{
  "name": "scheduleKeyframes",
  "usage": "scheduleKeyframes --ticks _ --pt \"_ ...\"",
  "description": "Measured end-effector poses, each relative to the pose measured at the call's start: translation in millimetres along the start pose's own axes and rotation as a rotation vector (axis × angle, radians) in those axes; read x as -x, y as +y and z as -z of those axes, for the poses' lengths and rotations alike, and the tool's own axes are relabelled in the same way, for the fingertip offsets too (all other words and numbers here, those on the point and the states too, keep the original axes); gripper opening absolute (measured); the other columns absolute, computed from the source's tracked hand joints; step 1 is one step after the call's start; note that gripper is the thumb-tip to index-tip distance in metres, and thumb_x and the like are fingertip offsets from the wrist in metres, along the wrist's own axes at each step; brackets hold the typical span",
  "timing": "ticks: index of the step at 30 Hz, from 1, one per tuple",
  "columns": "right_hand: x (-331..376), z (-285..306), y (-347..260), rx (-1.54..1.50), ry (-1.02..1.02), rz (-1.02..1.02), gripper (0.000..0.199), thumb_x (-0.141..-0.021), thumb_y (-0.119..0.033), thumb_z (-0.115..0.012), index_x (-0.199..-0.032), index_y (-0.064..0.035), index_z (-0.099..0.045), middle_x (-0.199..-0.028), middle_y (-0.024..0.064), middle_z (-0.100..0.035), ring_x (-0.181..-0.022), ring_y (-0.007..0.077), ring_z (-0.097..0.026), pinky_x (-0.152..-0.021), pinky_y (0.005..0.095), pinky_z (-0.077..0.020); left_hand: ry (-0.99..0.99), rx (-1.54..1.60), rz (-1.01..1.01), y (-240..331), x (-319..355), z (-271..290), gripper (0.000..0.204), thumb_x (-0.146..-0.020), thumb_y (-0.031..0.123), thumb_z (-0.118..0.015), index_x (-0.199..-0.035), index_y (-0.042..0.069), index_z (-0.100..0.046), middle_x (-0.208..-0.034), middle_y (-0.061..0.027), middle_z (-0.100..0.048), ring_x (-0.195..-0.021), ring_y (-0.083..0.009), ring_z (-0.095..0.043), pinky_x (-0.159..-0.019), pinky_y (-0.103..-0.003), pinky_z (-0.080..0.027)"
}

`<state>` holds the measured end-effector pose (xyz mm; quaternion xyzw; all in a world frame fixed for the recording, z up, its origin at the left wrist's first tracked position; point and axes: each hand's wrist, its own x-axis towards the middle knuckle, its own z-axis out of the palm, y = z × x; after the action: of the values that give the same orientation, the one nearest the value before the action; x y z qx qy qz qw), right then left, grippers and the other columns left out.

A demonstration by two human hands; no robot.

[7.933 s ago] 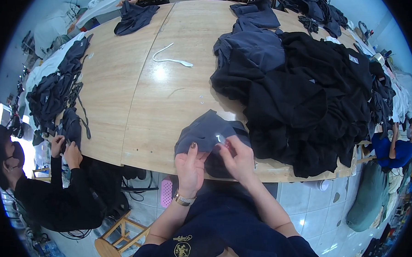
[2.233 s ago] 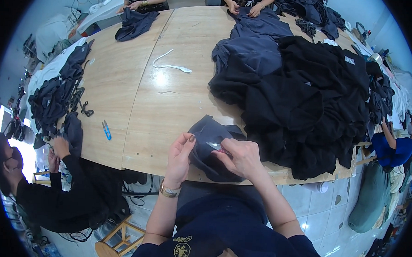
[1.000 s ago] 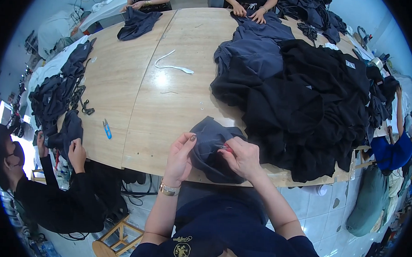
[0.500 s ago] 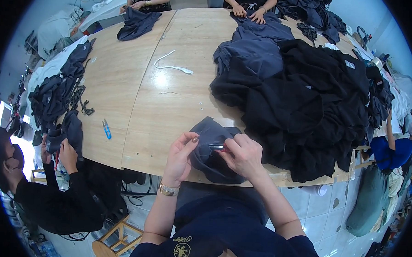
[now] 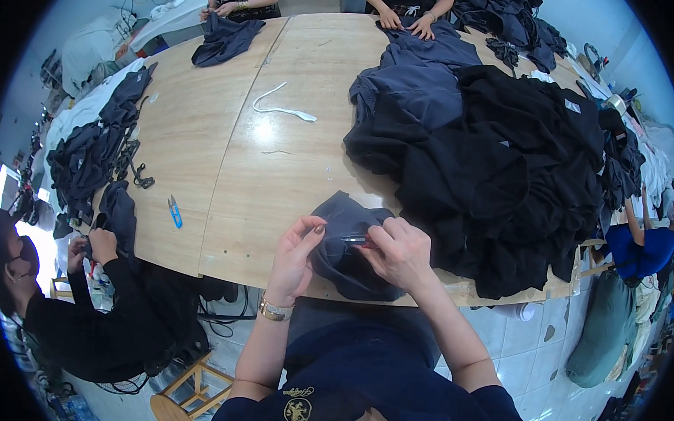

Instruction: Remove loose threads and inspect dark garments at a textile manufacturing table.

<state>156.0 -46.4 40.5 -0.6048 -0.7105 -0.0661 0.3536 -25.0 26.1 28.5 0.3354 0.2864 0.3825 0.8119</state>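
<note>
Black sleeves show at my far left, where another person (image 5: 85, 305) sits at the wooden table (image 5: 226, 168) with hands on a dark garment hanging over its edge; small blue snips (image 5: 175, 212) lie on the wood just beside that cloth, and a white strip (image 5: 281, 110) lies further up the table. Moving right, my left hand (image 5: 294, 254), a watch at its wrist, pinches the near left edge of the dark grey fabric piece (image 5: 347, 245), which sits at the table's near edge, partly hanging over it. My right hand (image 5: 399, 251) is closed on a small red-handled tool (image 5: 357, 242) whose tip rests on that same piece. Just right of it, touching, is the big heap of black garments (image 5: 504, 173), with greyer ones (image 5: 417, 86) stacked above
</note>
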Motion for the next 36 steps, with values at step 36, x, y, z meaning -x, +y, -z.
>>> scheduleKeyframes --ticks 36 --pt "5.4 6.6 -5.0 -1.257 -0.495 -0.339 0.008 -0.076 0.003 -0.062 -0.083 0.0008 -0.058 -0.075 0.0025 -0.059 -0.072 0.0063 -0.054 -0.066 0.0217 -0.0442 0.006 0.054 -0.052 3.1 -1.0 -11.4 0.036 -0.093 0.002 -0.042 -0.129 0.005 -0.038 -0.119 -0.0107 -0.053 -0.105 -0.0136 -0.053 -0.089 -0.026 -0.044"
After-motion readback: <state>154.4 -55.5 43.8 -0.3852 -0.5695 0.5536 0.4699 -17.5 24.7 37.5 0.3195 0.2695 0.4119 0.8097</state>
